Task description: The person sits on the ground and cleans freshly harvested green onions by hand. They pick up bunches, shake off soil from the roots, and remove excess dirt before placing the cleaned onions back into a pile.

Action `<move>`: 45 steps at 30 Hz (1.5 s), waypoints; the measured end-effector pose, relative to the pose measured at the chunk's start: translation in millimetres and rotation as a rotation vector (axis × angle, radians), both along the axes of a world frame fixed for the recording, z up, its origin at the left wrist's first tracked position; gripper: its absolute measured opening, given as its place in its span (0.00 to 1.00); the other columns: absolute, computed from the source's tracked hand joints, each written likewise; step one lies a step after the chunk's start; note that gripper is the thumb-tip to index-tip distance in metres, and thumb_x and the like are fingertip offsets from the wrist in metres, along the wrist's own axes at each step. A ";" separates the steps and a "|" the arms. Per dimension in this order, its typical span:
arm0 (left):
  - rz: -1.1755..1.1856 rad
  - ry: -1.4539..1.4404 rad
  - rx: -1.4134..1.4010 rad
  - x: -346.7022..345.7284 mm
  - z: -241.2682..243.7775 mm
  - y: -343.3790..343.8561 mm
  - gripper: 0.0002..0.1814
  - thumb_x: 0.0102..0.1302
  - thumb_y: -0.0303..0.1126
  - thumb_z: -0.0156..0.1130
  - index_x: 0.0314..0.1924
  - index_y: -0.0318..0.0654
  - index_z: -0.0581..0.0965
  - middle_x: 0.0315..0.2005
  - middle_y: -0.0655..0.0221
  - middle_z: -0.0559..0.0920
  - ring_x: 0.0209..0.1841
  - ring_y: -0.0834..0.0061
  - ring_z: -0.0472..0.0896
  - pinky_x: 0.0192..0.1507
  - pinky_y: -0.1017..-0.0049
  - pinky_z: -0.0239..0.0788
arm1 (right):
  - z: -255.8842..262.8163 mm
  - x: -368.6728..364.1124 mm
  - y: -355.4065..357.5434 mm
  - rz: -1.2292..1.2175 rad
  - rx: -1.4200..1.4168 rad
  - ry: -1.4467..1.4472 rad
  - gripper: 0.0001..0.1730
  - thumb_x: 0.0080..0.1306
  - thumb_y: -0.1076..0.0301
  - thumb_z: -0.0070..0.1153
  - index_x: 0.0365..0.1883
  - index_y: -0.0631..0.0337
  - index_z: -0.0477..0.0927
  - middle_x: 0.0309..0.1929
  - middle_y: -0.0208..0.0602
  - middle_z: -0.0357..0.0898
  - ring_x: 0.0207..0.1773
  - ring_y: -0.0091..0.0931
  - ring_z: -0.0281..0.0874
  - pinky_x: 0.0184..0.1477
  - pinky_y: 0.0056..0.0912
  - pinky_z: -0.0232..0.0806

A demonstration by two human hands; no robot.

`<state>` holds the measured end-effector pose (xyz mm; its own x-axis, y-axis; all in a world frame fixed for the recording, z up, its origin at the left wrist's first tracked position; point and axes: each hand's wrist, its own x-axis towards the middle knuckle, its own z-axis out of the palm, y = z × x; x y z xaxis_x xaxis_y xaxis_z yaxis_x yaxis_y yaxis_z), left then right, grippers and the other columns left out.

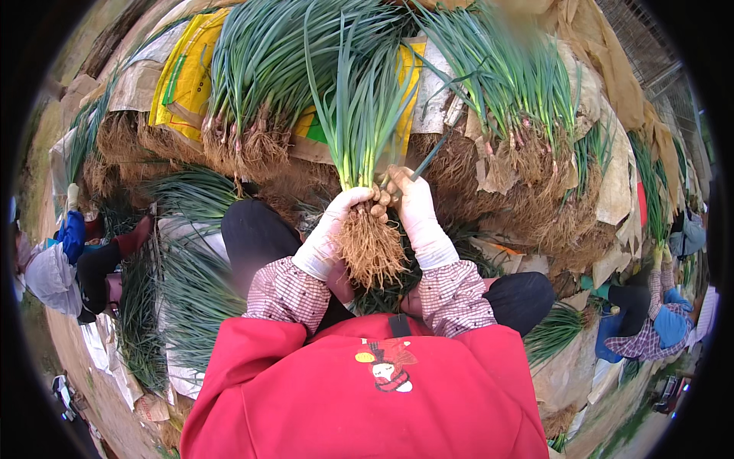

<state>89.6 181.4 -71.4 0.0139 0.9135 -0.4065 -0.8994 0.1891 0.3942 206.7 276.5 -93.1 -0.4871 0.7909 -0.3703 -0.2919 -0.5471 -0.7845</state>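
In front of my red smock [367, 367], my left hand [338, 221], in a pale glove with soiled fingertips, grips a bunch of green onions [364, 149] just above its roots. The bunch stands nearly upright, leaves pointing away from me. Its tangled brown roots [371, 249] hang below the hand. My right hand [414, 201], gloved alike, is at the right side of the stems, its soiled fingers close to those of the left. A loose dark green leaf [437, 152] sticks out from between its thumb and fingers.
Piles of rooted green onions lie ahead, left [252, 86] and right [516, 97], over sacks, one a yellow sack [186, 74]. Cut leaves [198, 298] cover the ground at left. Other people sit at far left [63, 275] and far right [659, 321], beside a blue bucket [609, 335].
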 end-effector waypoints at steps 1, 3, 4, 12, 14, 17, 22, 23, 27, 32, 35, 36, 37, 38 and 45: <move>0.015 0.053 0.019 4.0 -3.1 1.7 0.09 0.65 0.34 0.57 0.38 0.36 0.75 0.30 0.69 0.77 0.28 0.78 0.73 0.38 0.75 0.69 | -0.7 -0.4 -2.9 -0.041 -0.035 0.014 0.13 0.72 0.61 0.54 0.36 0.63 0.78 0.21 0.25 0.67 0.22 0.21 0.68 0.27 0.23 0.64; -0.044 0.021 0.082 7.0 -7.0 4.6 0.09 0.66 0.35 0.57 0.38 0.37 0.75 0.27 0.70 0.76 0.28 0.77 0.72 0.36 0.75 0.68 | -4.9 1.6 -8.3 -0.127 -0.106 0.035 0.13 0.72 0.61 0.54 0.35 0.64 0.78 0.21 0.25 0.69 0.20 0.21 0.67 0.25 0.24 0.63; -0.047 0.042 0.039 12.2 -4.0 3.4 0.09 0.66 0.35 0.57 0.38 0.38 0.75 0.25 0.71 0.75 0.27 0.76 0.72 0.35 0.76 0.67 | -14.9 2.5 -5.2 -0.174 -0.018 -0.011 0.14 0.72 0.60 0.54 0.35 0.65 0.77 0.21 0.25 0.69 0.20 0.21 0.66 0.24 0.24 0.63; -0.057 0.051 0.008 0.9 -16.3 -21.8 0.08 0.63 0.34 0.57 0.37 0.38 0.75 0.34 0.66 0.77 0.29 0.77 0.74 0.39 0.74 0.70 | -59.7 109.7 40.5 0.945 0.420 -0.909 0.21 0.70 0.53 0.52 0.44 0.64 0.79 0.28 0.34 0.80 0.25 0.24 0.75 0.34 0.29 0.71; -0.108 0.061 0.036 -4.5 -21.5 -22.4 0.10 0.63 0.35 0.58 0.39 0.36 0.76 0.33 0.66 0.79 0.33 0.75 0.78 0.39 0.72 0.73 | -9.9 71.7 36.4 0.797 0.419 -0.894 0.22 0.69 0.52 0.53 0.48 0.62 0.80 0.28 0.33 0.80 0.29 0.24 0.75 0.36 0.28 0.69; -0.069 0.103 -0.117 17.9 11.6 -20.5 0.13 0.63 0.36 0.59 0.42 0.35 0.78 0.29 0.69 0.80 0.33 0.72 0.80 0.37 0.70 0.74 | -6.9 33.9 37.7 0.483 0.318 -0.475 0.20 0.69 0.54 0.53 0.46 0.62 0.82 0.26 0.29 0.77 0.30 0.22 0.72 0.35 0.26 0.65; 0.020 0.069 -0.138 -3.7 15.8 -29.8 0.14 0.63 0.36 0.60 0.43 0.33 0.79 0.34 0.64 0.83 0.36 0.71 0.82 0.40 0.70 0.76 | 13.0 10.1 15.2 0.440 0.436 -0.464 0.13 0.68 0.61 0.56 0.35 0.63 0.81 0.21 0.26 0.74 0.24 0.17 0.67 0.28 0.21 0.60; -0.048 0.032 -0.110 -10.5 10.7 -29.9 0.15 0.63 0.36 0.59 0.44 0.31 0.79 0.35 0.62 0.84 0.38 0.70 0.82 0.42 0.69 0.76 | 11.7 12.9 16.2 0.471 0.474 -0.468 0.12 0.68 0.61 0.56 0.34 0.62 0.81 0.21 0.25 0.74 0.23 0.17 0.67 0.27 0.20 0.60; -0.092 0.036 -0.086 -10.2 16.4 -32.0 0.23 0.66 0.38 0.56 0.54 0.24 0.75 0.42 0.58 0.83 0.41 0.68 0.83 0.50 0.69 0.75 | 8.9 15.5 34.0 0.164 0.462 -0.447 0.15 0.71 0.58 0.52 0.37 0.63 0.81 0.22 0.26 0.74 0.24 0.17 0.66 0.29 0.21 0.61; -0.123 -0.190 -0.059 -5.6 21.8 -32.1 0.20 0.67 0.34 0.55 0.54 0.25 0.74 0.46 0.56 0.82 0.37 0.77 0.81 0.48 0.74 0.76 | -11.2 -6.8 42.9 0.415 0.691 -0.640 0.21 0.68 0.53 0.53 0.44 0.65 0.80 0.35 0.39 0.81 0.36 0.25 0.76 0.41 0.31 0.68; -0.085 -0.164 -0.004 -15.0 21.3 -37.0 0.19 0.67 0.31 0.57 0.54 0.27 0.71 0.35 0.68 0.79 0.30 0.83 0.74 0.40 0.79 0.72 | 16.7 -0.3 44.9 0.110 0.586 -0.514 0.10 0.71 0.67 0.48 0.40 0.62 0.79 0.36 0.37 0.82 0.34 0.23 0.76 0.40 0.28 0.70; -0.097 -0.085 0.007 -14.0 25.9 -36.6 0.19 0.66 0.31 0.57 0.54 0.28 0.71 0.33 0.70 0.77 0.29 0.83 0.73 0.39 0.79 0.70 | 3.5 22.5 67.3 -0.027 0.574 -0.449 0.09 0.72 0.70 0.45 0.42 0.60 0.78 0.36 0.34 0.82 0.33 0.20 0.75 0.37 0.22 0.70; -0.096 -0.005 0.016 -15.3 33.6 -38.7 0.19 0.66 0.31 0.57 0.54 0.29 0.71 0.31 0.73 0.76 0.28 0.84 0.71 0.38 0.79 0.68 | 5.0 40.5 74.3 -0.241 0.498 -0.264 0.08 0.70 0.70 0.48 0.41 0.61 0.78 0.36 0.33 0.82 0.31 0.19 0.74 0.35 0.21 0.69; -0.103 0.029 0.049 -15.8 46.0 -42.2 0.19 0.65 0.31 0.57 0.53 0.30 0.71 0.29 0.75 0.74 0.27 0.83 0.69 0.38 0.80 0.66 | 5.5 64.8 79.1 -0.341 0.401 -0.167 0.07 0.69 0.70 0.50 0.41 0.61 0.78 0.35 0.33 0.82 0.32 0.20 0.76 0.36 0.23 0.70; 0.013 0.207 0.337 -22.2 117.4 -29.0 0.24 0.62 0.34 0.58 0.57 0.31 0.69 0.29 0.75 0.72 0.31 0.82 0.68 0.44 0.78 0.65 | 7.2 126.4 48.0 0.324 1.323 -1.276 0.15 0.67 0.58 0.52 0.45 0.59 0.79 0.27 0.38 0.80 0.30 0.29 0.80 0.37 0.36 0.73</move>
